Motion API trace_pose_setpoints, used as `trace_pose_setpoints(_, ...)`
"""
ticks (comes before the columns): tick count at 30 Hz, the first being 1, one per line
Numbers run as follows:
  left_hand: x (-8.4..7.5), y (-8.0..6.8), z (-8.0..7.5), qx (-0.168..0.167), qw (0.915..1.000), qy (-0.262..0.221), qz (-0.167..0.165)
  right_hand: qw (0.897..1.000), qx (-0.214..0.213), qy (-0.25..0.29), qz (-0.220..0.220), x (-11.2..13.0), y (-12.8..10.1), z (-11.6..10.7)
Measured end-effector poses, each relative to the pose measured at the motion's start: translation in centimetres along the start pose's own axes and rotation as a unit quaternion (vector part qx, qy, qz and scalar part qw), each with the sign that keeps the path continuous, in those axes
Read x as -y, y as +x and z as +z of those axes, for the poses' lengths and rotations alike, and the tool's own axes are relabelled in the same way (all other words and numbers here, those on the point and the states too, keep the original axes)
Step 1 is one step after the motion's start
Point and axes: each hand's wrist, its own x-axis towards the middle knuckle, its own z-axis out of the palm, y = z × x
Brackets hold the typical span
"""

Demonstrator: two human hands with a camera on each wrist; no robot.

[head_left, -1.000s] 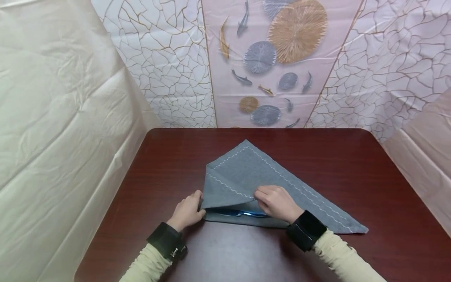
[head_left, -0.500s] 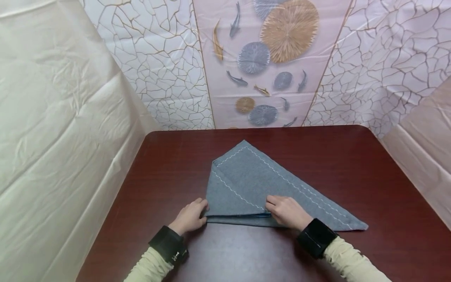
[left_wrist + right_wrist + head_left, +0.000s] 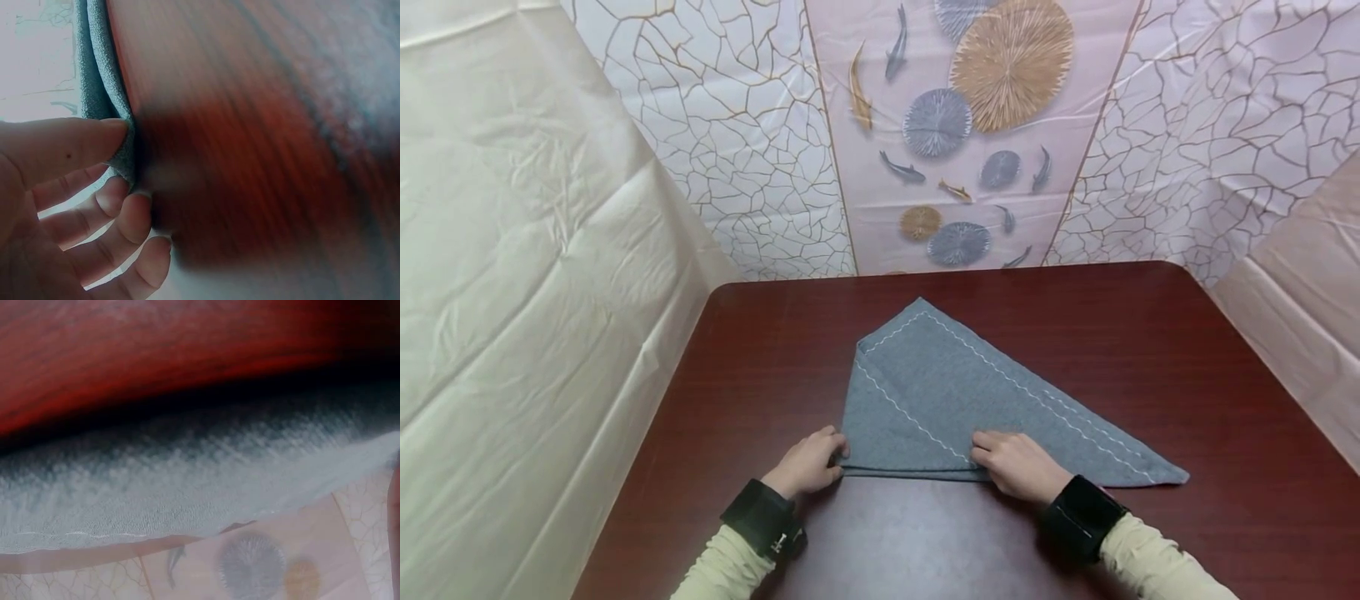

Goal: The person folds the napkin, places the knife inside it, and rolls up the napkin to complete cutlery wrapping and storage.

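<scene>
A grey cloth (image 3: 940, 392) with white wavy stitching lies folded on the table, its left part turned over as a flap. At its lower left corner my left hand (image 3: 808, 462) pinches the layered edge. The left wrist view shows the thumb on one side of the cloth (image 3: 106, 56) and the fingers on the other. Over the flap's lower right corner, my right hand (image 3: 1017, 467) has its fingers bent and holds that corner down near the front edge. In the right wrist view the cloth (image 3: 156, 500) fills the middle, its fingertips out of sight. Whatever lies beneath the flap is hidden.
The dark red-brown wooden table (image 3: 760, 358) has rounded far corners. Behind it hangs a patterned backdrop (image 3: 955, 150) with fish and round shapes. A cream drape (image 3: 550, 275) stands along the left side, another (image 3: 1300, 283) along the right.
My right hand has brought the raised flap down and to the right, onto the lower layer. The shiny blue thing seen in the gap is now covered. My left hand keeps the left corner.
</scene>
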Motion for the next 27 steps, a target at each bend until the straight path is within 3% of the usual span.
trace_pose_setpoints(7, 0.1, -0.2, -0.6, -0.006, 0.9998, 0.017, -0.001, 0.999, 0.041, -0.012, -0.011, 0.7, 0.8, -0.3)
trace_pose_setpoints(10, 0.0, 1.3, -1.3, -0.025, 0.9989, 0.031, 0.025, 0.999, 0.053, -0.001, 0.011, 1.0, 0.7, -0.5)
trace_pose_setpoints(13, 0.3, 3.9, -1.7, -0.038, 0.9971, 0.053, 0.039, 0.998, 0.056, 0.011, 0.029, 1.1, 0.6, -0.6)
trace_pose_setpoints(19, 1.6, 8.5, -1.7, 0.022, 0.9954, 0.090, -0.023, 0.998, 0.049, 0.027, 0.037, 1.0, 0.2, -0.4)
trace_pose_setpoints(22, 2.2, 9.5, -1.5, 0.044, 0.9945, 0.084, -0.045, 0.998, 0.042, 0.030, 0.032, 1.1, 0.1, -0.2)
trace_pose_setpoints(27, 2.8, 10.1, -1.1, 0.060, 0.9936, 0.082, -0.049, 0.998, 0.034, 0.032, 0.033, 1.3, 0.3, -0.4)
